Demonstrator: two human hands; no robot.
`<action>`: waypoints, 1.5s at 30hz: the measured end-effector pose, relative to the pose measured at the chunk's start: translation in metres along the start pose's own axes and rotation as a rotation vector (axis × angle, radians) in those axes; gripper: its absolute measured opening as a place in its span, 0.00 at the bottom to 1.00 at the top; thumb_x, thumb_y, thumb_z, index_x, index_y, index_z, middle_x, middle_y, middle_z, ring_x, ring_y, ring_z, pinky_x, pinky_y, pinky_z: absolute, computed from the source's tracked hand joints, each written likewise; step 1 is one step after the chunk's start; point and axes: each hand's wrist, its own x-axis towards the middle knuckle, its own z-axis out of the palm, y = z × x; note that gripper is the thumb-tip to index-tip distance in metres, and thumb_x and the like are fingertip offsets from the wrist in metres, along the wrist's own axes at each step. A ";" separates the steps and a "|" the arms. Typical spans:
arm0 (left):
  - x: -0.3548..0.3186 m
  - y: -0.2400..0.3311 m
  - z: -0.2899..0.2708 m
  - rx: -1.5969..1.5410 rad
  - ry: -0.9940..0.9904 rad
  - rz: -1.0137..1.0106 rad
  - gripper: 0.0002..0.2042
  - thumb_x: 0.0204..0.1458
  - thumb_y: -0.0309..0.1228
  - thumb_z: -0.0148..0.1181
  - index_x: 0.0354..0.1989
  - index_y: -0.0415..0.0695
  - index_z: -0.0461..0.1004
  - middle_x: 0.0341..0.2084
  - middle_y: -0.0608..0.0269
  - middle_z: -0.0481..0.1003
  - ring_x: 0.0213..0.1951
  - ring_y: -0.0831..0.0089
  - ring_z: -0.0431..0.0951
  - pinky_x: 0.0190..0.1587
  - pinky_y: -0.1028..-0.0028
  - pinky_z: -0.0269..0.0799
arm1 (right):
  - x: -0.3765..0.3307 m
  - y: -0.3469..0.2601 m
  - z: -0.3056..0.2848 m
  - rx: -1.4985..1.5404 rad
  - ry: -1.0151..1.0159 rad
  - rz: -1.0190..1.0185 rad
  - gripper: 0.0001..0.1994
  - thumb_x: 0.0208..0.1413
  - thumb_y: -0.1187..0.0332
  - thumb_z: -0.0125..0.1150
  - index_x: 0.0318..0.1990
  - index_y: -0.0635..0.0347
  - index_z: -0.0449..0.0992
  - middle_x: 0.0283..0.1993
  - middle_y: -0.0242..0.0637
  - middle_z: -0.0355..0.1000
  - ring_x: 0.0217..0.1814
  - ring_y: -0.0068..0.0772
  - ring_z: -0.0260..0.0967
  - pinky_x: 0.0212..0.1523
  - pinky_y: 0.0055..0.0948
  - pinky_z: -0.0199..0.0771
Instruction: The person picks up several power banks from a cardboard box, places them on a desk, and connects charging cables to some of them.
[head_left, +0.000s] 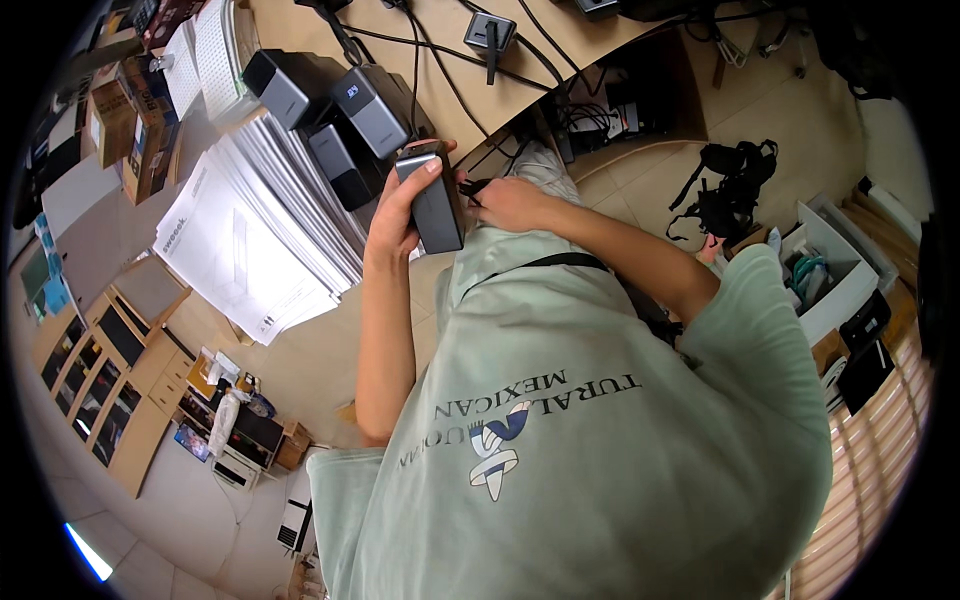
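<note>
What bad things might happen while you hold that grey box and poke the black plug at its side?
The grey box is gripped only by the left hand above the desk edge, so it may slip. The right hand pinches a small black plug; forcing it might bend it. Cables nearby could snag.

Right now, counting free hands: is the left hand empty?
No, the left hand grips a grey box.

You've got brown cardboard boxes (128,125) stacked far left of the desk — beside them, a fanned stack of white printed sheets (250,240). Small blue label (352,91) sits on one grey box-shaped device (372,108).
</note>
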 end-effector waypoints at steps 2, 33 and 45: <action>-0.014 0.000 -0.004 -0.004 0.002 0.057 0.23 0.54 0.34 0.63 0.55 0.38 0.66 0.51 0.54 0.71 0.45 0.64 0.79 0.41 0.66 0.81 | -0.014 -0.016 -0.012 0.085 0.051 -0.043 0.16 0.60 0.57 0.49 0.38 0.59 0.80 0.33 0.50 0.78 0.41 0.54 0.76 0.45 0.48 0.74; -0.086 -0.002 -0.042 0.087 -0.884 -0.013 0.32 0.39 0.41 0.72 0.50 0.39 0.65 0.53 0.35 0.70 0.38 0.64 0.82 0.44 0.69 0.76 | -0.073 -0.111 -0.198 1.709 0.471 -0.613 0.10 0.69 0.66 0.45 0.43 0.61 0.72 0.15 0.24 0.56 0.13 0.17 0.47 0.22 0.18 0.50; -0.195 0.029 -0.082 0.390 -0.740 0.098 0.32 0.39 0.37 0.75 0.50 0.38 0.65 0.47 0.50 0.71 0.42 0.68 0.76 0.43 0.69 0.72 | -0.129 -0.077 -0.104 0.202 0.826 0.300 0.27 0.55 0.67 0.61 0.62 0.64 0.63 0.25 0.30 0.68 0.25 0.27 0.64 0.31 0.29 0.67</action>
